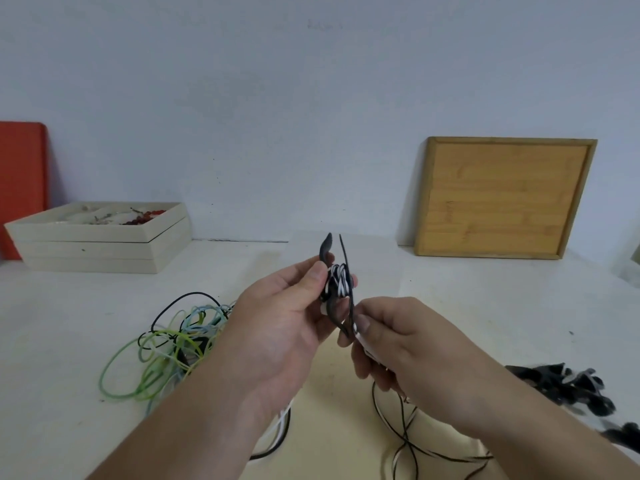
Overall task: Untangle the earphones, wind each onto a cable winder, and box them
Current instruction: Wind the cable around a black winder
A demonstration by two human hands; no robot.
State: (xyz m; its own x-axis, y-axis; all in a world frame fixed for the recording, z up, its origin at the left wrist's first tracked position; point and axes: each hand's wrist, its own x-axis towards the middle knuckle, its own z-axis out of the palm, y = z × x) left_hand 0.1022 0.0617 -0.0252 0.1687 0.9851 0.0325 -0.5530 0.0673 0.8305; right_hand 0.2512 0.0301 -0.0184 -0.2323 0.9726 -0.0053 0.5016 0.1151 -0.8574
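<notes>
At centre frame, the left hand [287, 306] grips a black cable winder [326, 251] partly wound with striped earphone cable [339, 277]. The right hand [398, 348] pinches what seems the loose end. Best wound under steady tension, with snug, side-by-side turns.

Two hands [277, 317] [408, 344], one cable winder [326, 247], one earphone tangle [162, 348], one wooden tray [502, 199], one red board [20, 174]

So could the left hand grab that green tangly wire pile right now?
Probably not yet. The left hand grips the black cable winder, so its fingers are full. The green tangle lies on the table close beside that arm, nothing between, so it looks reachable once freed.
</notes>
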